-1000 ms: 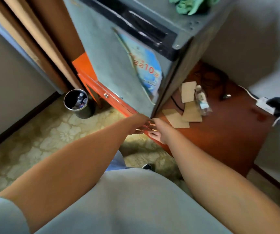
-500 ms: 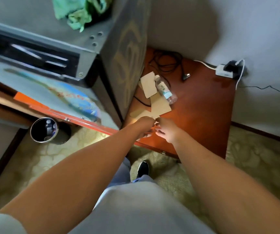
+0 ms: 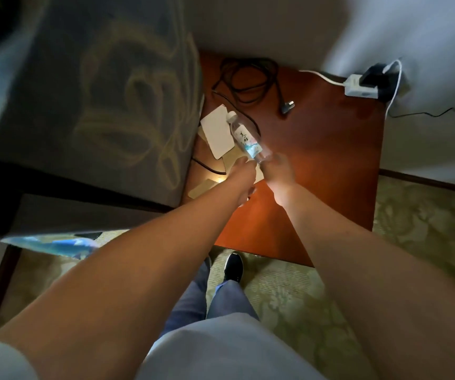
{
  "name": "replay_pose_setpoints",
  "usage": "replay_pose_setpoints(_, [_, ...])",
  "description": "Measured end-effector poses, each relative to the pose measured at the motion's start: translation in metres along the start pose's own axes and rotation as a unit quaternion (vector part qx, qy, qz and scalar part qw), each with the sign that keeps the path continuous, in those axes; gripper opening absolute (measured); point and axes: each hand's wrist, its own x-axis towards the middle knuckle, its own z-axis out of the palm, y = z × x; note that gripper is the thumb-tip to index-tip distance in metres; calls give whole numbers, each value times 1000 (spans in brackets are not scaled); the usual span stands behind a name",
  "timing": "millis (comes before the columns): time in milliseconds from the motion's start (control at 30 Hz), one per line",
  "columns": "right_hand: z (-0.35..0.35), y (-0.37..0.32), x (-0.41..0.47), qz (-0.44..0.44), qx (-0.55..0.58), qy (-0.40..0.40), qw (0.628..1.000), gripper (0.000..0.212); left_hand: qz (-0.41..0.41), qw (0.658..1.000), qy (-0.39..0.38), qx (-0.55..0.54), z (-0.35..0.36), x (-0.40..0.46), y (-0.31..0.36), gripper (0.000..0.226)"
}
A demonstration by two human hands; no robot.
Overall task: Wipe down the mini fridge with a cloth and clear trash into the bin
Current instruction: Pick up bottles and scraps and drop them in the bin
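The grey mini fridge [image 3: 105, 105] fills the upper left, standing on a low red-brown wooden stand [image 3: 325, 165]. Beside it on the stand lie a clear plastic water bottle [image 3: 244, 137], a white card [image 3: 217, 133] and tan cardboard pieces [image 3: 204, 187]. My right hand [image 3: 279, 172] is at the bottle's base, with its fingers around that end. My left hand [image 3: 241, 174] is just left of it, over the cardboard; its fingers are hidden behind the hand. The cloth and the bin are out of view.
A black cable with a plug [image 3: 251, 83] is coiled at the back of the stand. On the right, a white power strip [image 3: 360, 87] sits against the wall. A blue poster [image 3: 56, 242] sticks out from the fridge front. My shoe [image 3: 233, 266] is on the patterned floor.
The view swung right and closer, away from the fridge front and the bin. Both hands moved forward from the stand's front edge, over the cardboard, to the bottle.
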Motion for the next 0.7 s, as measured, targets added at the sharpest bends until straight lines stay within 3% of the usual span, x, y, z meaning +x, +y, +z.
replay_pose_setpoints(100, [1,6,12,-20,-20,4,1000,48,12,1000,3,-8,12,16,4,50])
replay_pose_setpoints(300, [3,15,36,-27,-48,-21,998,67,1,999,-3,-32,19,33,10,51])
replay_pose_setpoints(467, [12,16,34,-70,-147,-42,986,42,-7,1000,5,-22,14,43,8,48])
replay_pose_setpoints(567, [17,11,23,-57,-112,-55,991,38,2,999,15,-28,5,39,6,53])
replay_pose_setpoints(700, [13,-2,-4,-66,-80,-71,992,42,26,999,37,-23,-12,24,7,41])
